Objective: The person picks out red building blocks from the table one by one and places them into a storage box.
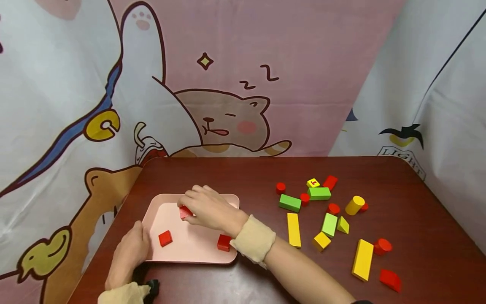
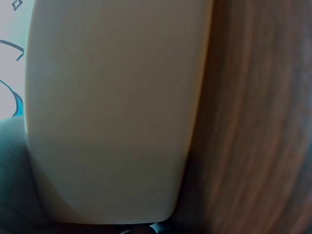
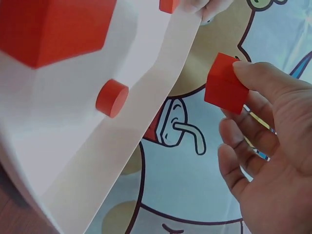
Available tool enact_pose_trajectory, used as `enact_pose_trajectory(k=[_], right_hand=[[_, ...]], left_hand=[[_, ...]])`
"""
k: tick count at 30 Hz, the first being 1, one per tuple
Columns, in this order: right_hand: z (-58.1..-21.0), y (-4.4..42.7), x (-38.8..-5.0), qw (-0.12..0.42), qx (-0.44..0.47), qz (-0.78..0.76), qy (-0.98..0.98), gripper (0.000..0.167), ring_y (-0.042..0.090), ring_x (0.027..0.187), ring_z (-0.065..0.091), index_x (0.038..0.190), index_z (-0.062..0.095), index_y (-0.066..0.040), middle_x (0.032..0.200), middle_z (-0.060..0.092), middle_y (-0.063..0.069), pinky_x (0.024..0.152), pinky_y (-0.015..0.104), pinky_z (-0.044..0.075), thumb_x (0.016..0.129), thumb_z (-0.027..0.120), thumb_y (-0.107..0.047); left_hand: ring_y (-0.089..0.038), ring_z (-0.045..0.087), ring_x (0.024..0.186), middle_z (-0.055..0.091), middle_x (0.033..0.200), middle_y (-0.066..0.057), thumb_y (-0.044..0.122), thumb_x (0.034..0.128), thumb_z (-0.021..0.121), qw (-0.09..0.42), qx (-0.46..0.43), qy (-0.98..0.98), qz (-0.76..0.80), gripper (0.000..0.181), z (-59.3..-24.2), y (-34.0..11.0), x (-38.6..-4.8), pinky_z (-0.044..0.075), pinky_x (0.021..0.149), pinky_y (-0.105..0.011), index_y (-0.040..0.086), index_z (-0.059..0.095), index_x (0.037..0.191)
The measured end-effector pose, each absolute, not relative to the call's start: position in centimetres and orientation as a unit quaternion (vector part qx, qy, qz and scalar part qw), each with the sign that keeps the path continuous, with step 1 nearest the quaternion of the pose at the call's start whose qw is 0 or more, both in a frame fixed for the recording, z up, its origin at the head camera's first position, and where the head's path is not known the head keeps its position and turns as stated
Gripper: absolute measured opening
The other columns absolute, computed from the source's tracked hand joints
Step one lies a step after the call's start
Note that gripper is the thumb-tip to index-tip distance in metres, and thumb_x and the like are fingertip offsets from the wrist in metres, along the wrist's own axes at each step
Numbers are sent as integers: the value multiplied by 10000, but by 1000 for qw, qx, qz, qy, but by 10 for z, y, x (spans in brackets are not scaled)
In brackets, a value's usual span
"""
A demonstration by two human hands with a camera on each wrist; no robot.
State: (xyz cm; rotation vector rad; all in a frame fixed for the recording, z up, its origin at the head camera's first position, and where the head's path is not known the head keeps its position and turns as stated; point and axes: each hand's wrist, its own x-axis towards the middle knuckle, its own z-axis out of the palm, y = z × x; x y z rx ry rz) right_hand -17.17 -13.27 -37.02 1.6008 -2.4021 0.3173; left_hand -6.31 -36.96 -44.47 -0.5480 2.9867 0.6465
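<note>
My right hand (image 1: 210,207) is over the pink tray (image 1: 190,255) and pinches a red cube (image 3: 226,83) between thumb and fingers. The same cube (image 1: 184,212) shows partly in the head view. At the tray's left rim, my left hand (image 1: 129,247) grips the edge; its fingers (image 3: 214,7) appear at the rim in the right wrist view. Inside the tray lie a red block (image 1: 165,238) at left and another red block (image 1: 224,242) at right. A red cylinder (image 3: 112,97) also lies there, covered by my right hand in the head view. The tray's pale surface (image 2: 117,97) fills the left wrist view.
Right of the tray, loose blocks are spread on the brown table (image 1: 258,177): green blocks (image 1: 290,203), long yellow blocks (image 1: 363,259), a yellow cylinder (image 1: 355,205) and several red pieces (image 1: 382,246). A cartoon curtain (image 1: 311,84) hangs behind the table.
</note>
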Motion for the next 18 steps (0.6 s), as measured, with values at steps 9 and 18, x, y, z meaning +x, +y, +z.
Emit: enact_pose_trajectory(k=[9,18], right_hand=[[-375,-146,-178,125,551,93,-820,287,103,940,499,1135,631,-222,1023,612,-107,781,240,369,880,693,-339],[-390,-165,-185,89,544,87,-830,248,94,891,487,1081,636,-234,970,602,-136,739,231,359,862,714,-322]], left_hand=[[-411,569,775,526,833,-208,163,1014,349,29,-182,960,210,189,-444,-370,-64,405,646,-526,-14,414,1006],[-407,571,793,533,870,-225,166,1014,345,35,-185,959,212,192,-441,-368,-64,411,668,-533,-13,414,1019]])
